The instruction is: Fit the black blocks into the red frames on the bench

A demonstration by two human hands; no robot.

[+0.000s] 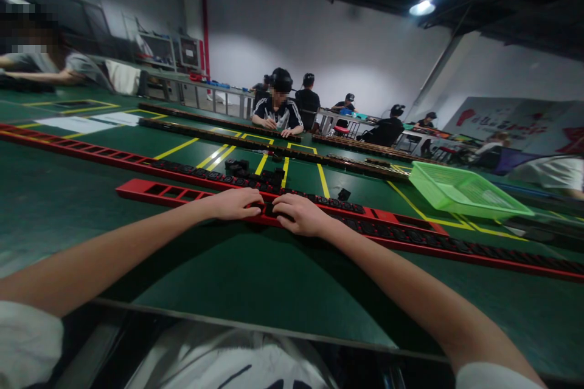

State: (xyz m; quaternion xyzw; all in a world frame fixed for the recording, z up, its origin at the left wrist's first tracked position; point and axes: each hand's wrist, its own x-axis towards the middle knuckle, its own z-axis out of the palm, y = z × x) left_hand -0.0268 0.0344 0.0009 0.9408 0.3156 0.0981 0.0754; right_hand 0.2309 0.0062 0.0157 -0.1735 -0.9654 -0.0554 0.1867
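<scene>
Evidently, we are curling our left hand (244,203) and right hand (298,214) over the near red strip (269,218) at frame centre, perhaps steadying it, though we cannot tell whether they are pinching anything. Loose black parts (272,178) are lying just past the far red strip (201,176), probably for easy reach, while the green table (255,273) is offering open room down to its edge at lower centre.
</scene>
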